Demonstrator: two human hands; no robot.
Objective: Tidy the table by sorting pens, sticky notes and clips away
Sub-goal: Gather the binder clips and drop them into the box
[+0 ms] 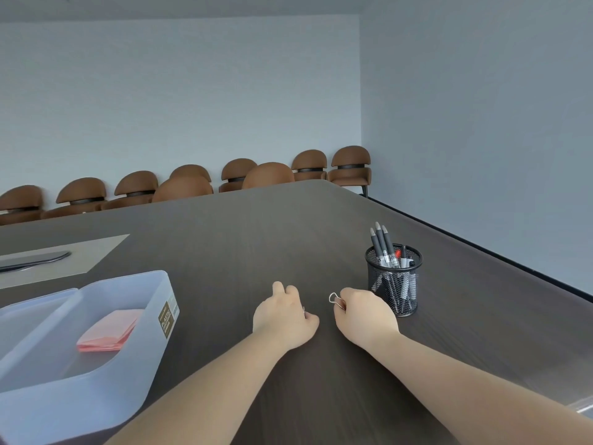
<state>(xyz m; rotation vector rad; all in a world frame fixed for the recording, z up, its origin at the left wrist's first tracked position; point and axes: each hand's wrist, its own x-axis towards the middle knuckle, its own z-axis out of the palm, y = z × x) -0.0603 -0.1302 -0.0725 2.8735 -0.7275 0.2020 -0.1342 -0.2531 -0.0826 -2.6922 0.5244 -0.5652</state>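
My right hand rests on the dark table and pinches a binder clip; only the clip's silver wire handle shows past the fingers. My left hand lies just left of it, fingers curled, with a small glint of metal at its fingertips that I cannot identify. A black mesh cup stands right of my right hand and holds several grey pens. At the left, a clear plastic bin holds a pink sticky note pad.
The dark wooden table stretches ahead, its right edge running diagonally. A grey inset panel with a dark flat object lies at the far left. Brown chairs line the far side against the wall.
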